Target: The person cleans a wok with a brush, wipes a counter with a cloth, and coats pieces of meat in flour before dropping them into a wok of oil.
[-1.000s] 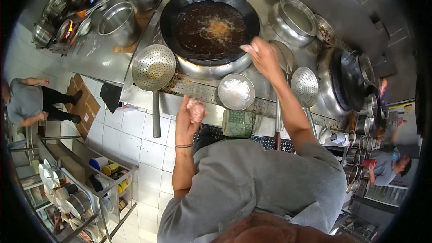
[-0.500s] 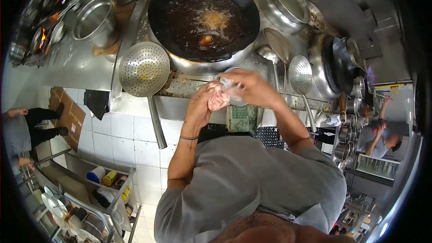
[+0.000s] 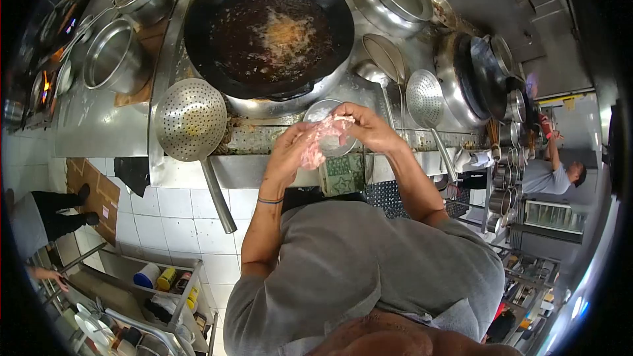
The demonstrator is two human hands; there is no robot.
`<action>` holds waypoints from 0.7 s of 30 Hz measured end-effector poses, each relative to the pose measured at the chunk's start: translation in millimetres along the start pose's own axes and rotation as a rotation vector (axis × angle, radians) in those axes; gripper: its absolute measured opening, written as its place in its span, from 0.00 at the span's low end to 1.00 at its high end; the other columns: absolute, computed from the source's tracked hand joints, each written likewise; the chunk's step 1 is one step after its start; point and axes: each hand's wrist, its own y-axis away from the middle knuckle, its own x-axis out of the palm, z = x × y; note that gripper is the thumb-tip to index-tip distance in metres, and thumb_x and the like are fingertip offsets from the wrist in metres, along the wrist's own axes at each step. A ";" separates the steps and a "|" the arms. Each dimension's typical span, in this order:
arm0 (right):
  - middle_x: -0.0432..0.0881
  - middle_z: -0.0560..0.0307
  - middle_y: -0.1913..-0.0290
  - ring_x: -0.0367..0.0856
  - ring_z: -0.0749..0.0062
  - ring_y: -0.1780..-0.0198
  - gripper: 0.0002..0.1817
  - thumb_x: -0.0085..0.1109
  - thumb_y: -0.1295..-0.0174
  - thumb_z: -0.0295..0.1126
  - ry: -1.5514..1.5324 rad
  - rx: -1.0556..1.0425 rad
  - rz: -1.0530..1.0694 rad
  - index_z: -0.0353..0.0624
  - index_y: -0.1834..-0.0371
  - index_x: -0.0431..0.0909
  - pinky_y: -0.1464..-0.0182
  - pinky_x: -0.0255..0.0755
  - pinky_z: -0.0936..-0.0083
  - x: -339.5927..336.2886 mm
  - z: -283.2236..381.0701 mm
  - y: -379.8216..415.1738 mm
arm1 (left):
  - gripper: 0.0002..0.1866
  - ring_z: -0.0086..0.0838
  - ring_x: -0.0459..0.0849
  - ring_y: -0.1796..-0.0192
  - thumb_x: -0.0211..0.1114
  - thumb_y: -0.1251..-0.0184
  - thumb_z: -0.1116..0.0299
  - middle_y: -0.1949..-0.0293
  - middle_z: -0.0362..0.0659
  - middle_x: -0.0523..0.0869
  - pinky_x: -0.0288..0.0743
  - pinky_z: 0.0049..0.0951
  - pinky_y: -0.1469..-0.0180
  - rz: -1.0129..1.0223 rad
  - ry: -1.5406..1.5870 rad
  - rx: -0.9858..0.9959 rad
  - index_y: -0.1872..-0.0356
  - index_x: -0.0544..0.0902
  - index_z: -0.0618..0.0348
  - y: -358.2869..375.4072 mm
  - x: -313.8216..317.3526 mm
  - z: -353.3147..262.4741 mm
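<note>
A piece of raw pink meat [image 3: 320,143] with pale edges is stretched between my two hands, in front of the stove edge. My left hand [image 3: 286,153] is closed on its left side, with a thin band on the wrist. On the other side, the fingers of my right hand [image 3: 370,130] pinch its upper right end. A small round bowl [image 3: 321,109] sits behind and below the meat, partly covered by it and my right hand. Beyond is a large black wok [image 3: 204,43] of dark, bubbling oil, with a patch of golden foam on it.
Left of the wok lies a big perforated skimmer [image 3: 191,120], its handle overhanging the counter edge. A ladle [image 3: 372,74], a strainer [image 3: 384,56] and a smaller skimmer [image 3: 424,99] lie at right. Metal pots [image 3: 117,59] stand at left. Other people [image 3: 550,175] are at both sides.
My right hand, blurred before, now pinches the meat, which is spread wider between both hands. The browned piece seen in the oil no longer shows. The view has shifted slightly.
</note>
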 end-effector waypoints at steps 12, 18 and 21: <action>0.78 0.61 0.64 0.77 0.79 0.66 0.09 0.65 0.35 0.28 -0.313 0.019 0.176 0.42 0.59 0.74 0.67 0.76 0.76 -48.0 -38.0 23.0 | 0.02 0.19 0.83 0.66 0.60 0.28 0.73 0.63 0.41 0.86 0.79 0.21 0.67 -0.063 -0.054 0.023 0.60 0.78 0.60 10.8 52.3 9.3; 0.84 0.57 0.60 0.83 0.73 0.59 0.05 0.55 0.28 0.30 -0.676 0.220 0.099 0.42 0.56 0.77 0.56 0.81 0.72 -67.2 -54.3 31.6 | 0.03 0.21 0.82 0.67 0.56 0.29 0.74 0.65 0.41 0.84 0.78 0.23 0.69 0.025 -0.174 0.080 0.59 0.77 0.60 6.8 97.4 33.0; 0.83 0.57 0.58 0.83 0.71 0.58 0.05 0.56 0.29 0.28 -0.628 0.113 0.208 0.42 0.54 0.77 0.52 0.81 0.71 -85.9 -63.2 41.4 | 0.04 0.21 0.81 0.68 0.55 0.30 0.74 0.66 0.41 0.83 0.77 0.23 0.68 -0.072 -0.380 0.067 0.59 0.76 0.61 -0.5 109.4 45.2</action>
